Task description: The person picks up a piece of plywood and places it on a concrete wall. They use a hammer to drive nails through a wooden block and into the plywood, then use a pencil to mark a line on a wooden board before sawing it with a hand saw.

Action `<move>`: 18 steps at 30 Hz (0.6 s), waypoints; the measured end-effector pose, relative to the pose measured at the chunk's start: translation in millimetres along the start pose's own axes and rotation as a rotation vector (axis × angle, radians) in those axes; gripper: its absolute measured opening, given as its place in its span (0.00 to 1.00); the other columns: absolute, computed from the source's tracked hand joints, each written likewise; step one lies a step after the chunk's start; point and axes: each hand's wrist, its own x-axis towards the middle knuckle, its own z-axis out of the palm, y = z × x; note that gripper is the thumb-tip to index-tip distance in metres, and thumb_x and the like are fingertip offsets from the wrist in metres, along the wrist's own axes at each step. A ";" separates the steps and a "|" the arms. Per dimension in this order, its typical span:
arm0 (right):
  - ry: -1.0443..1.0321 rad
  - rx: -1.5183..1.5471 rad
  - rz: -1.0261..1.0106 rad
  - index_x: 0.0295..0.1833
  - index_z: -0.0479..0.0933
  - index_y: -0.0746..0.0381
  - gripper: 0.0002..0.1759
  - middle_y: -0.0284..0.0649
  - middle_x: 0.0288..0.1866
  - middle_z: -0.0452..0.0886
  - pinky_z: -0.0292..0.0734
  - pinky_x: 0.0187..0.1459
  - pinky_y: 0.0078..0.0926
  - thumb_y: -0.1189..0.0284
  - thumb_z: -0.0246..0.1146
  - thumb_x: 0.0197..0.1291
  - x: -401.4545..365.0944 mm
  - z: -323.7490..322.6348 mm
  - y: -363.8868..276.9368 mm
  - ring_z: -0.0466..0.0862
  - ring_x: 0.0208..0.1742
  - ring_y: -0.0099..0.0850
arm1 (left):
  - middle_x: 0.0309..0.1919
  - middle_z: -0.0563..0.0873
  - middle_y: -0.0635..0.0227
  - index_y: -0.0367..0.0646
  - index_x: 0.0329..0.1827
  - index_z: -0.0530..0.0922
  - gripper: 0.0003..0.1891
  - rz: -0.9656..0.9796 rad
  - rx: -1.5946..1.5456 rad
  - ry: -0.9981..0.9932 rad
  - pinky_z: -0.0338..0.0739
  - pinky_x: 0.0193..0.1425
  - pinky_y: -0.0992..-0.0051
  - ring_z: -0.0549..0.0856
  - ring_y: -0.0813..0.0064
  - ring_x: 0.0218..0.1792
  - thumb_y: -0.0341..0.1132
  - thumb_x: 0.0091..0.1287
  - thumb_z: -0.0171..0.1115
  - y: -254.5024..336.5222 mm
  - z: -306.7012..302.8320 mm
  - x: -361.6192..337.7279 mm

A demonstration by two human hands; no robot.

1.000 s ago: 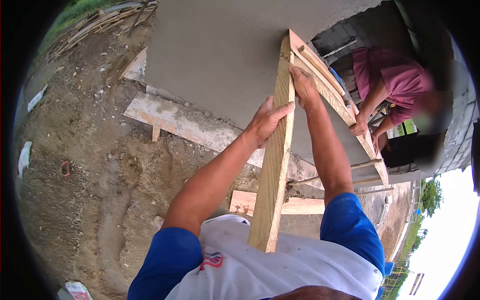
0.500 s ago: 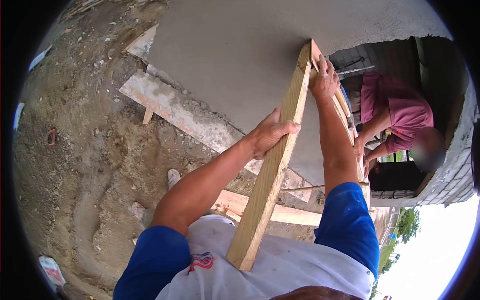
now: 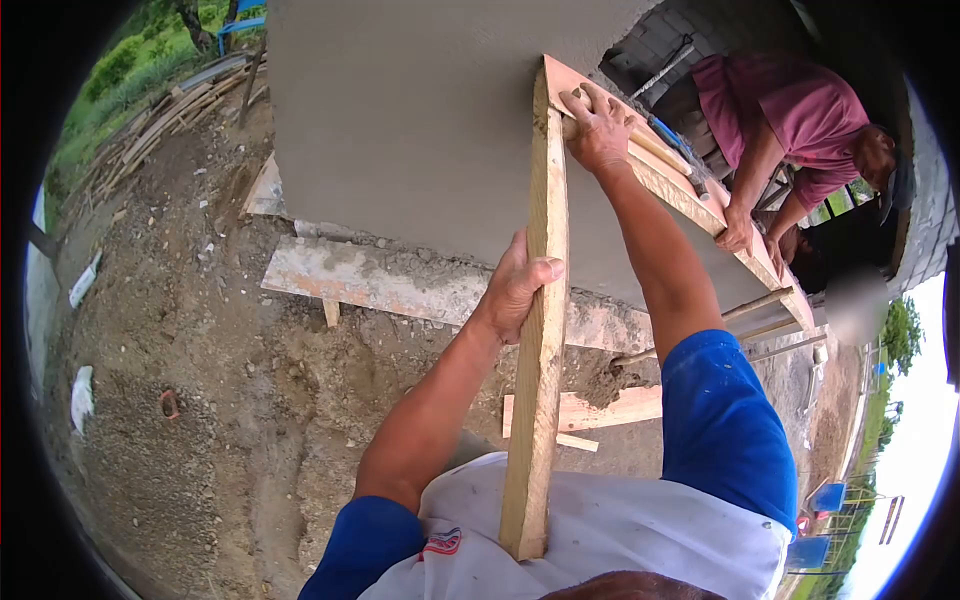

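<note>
My left hand [image 3: 518,290] is wrapped round the middle of a long wooden beam [image 3: 545,400], its thumb across the near face. The beam's lower end is against my shirt, and its upper end meets a plywood-faced form board [image 3: 680,190] at the wall opening's edge. My right hand [image 3: 600,132] grips the board's framing near that corner, fingers curled over the wood; the exact contact is partly hidden. On the board, close to my right hand, lies a hammer [image 3: 697,182] with a blue part [image 3: 664,130] beside it.
A co-worker in a maroon shirt [image 3: 790,90] leans through the opening, both hands [image 3: 738,232] on the form board. Grey plastered wall [image 3: 400,130] stands ahead. Mortar-covered planks [image 3: 350,275] run along its foot. A pole [image 3: 700,325] crosses below the board, above rough soil [image 3: 250,450].
My view has turned, bringing more of the form board and hammer into sight. The beam appears more upright. Both my hands keep their hold, and the co-worker's hands stay on the board.
</note>
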 end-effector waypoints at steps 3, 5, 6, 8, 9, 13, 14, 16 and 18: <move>-0.032 -0.018 0.014 0.66 0.66 0.27 0.33 0.29 0.77 0.61 0.54 0.66 0.78 0.64 0.68 0.57 -0.8 0.3 1.0 0.64 0.73 0.56 | 0.27 0.77 0.63 0.45 0.63 0.63 0.33 -0.003 -0.001 -0.012 0.77 0.17 0.73 0.77 0.72 0.16 0.44 0.57 0.68 -2.8 6.8 -0.7; -0.033 0.009 0.016 0.67 0.66 0.27 0.31 0.28 0.77 0.60 0.53 0.66 0.78 0.63 0.66 0.60 -1.9 -2.8 0.7 0.63 0.73 0.56 | 0.26 0.77 0.62 0.46 0.62 0.63 0.32 -0.014 -0.019 -0.028 0.77 0.15 0.73 0.78 0.71 0.15 0.43 0.57 0.68 -3.7 6.5 1.1; -0.043 -0.004 0.024 0.67 0.66 0.27 0.29 0.28 0.77 0.60 0.53 0.66 0.78 0.63 0.64 0.63 -1.9 -4.7 0.0 0.63 0.73 0.56 | 0.26 0.78 0.62 0.47 0.62 0.63 0.32 -0.025 -0.035 -0.040 0.77 0.14 0.73 0.78 0.71 0.15 0.43 0.57 0.68 -3.8 4.9 1.5; -0.055 0.009 0.031 0.68 0.67 0.29 0.35 0.28 0.77 0.61 0.54 0.67 0.76 0.67 0.67 0.57 -1.6 -9.5 -2.0 0.63 0.74 0.56 | 0.26 0.78 0.62 0.49 0.63 0.63 0.32 -0.041 -0.042 -0.044 0.77 0.13 0.74 0.79 0.71 0.15 0.43 0.57 0.68 -4.4 3.9 0.7; -0.061 0.016 0.039 0.68 0.67 0.29 0.38 0.29 0.77 0.61 0.55 0.67 0.75 0.69 0.69 0.53 -2.3 -10.3 -2.0 0.63 0.74 0.56 | 0.26 0.78 0.63 0.50 0.63 0.63 0.32 -0.048 -0.029 -0.040 0.78 0.12 0.74 0.79 0.70 0.15 0.44 0.57 0.68 -3.9 5.0 0.9; -0.011 0.031 0.025 0.68 0.67 0.29 0.33 0.29 0.77 0.61 0.56 0.66 0.77 0.66 0.66 0.59 -3.5 -3.5 2.9 0.63 0.73 0.57 | 0.26 0.78 0.62 0.52 0.67 0.63 0.34 -0.112 -0.052 -0.047 0.80 0.12 0.74 0.80 0.70 0.16 0.45 0.58 0.67 4.1 7.6 -0.9; 0.007 0.044 0.026 0.66 0.67 0.26 0.30 0.27 0.76 0.62 0.55 0.66 0.79 0.68 0.63 0.62 -3.5 0.0 4.1 0.63 0.73 0.57 | 0.26 0.78 0.62 0.52 0.70 0.62 0.37 -0.124 -0.065 -0.072 0.81 0.12 0.74 0.81 0.70 0.16 0.46 0.58 0.67 3.6 3.6 0.3; 0.031 0.038 0.024 0.65 0.67 0.26 0.29 0.27 0.76 0.62 0.55 0.65 0.80 0.68 0.62 0.62 -3.3 7.1 5.9 0.63 0.73 0.58 | 0.27 0.77 0.61 0.51 0.62 0.62 0.31 -0.179 -0.087 -0.101 0.81 0.17 0.71 0.80 0.69 0.17 0.43 0.58 0.68 10.0 5.8 -1.4; 0.072 0.040 0.017 0.65 0.68 0.26 0.28 0.27 0.76 0.62 0.54 0.64 0.82 0.68 0.61 0.63 -3.5 10.9 7.2 0.63 0.73 0.58 | 0.27 0.77 0.60 0.51 0.59 0.62 0.29 -0.216 -0.074 -0.107 0.82 0.20 0.70 0.80 0.68 0.18 0.41 0.58 0.68 13.0 6.0 -1.7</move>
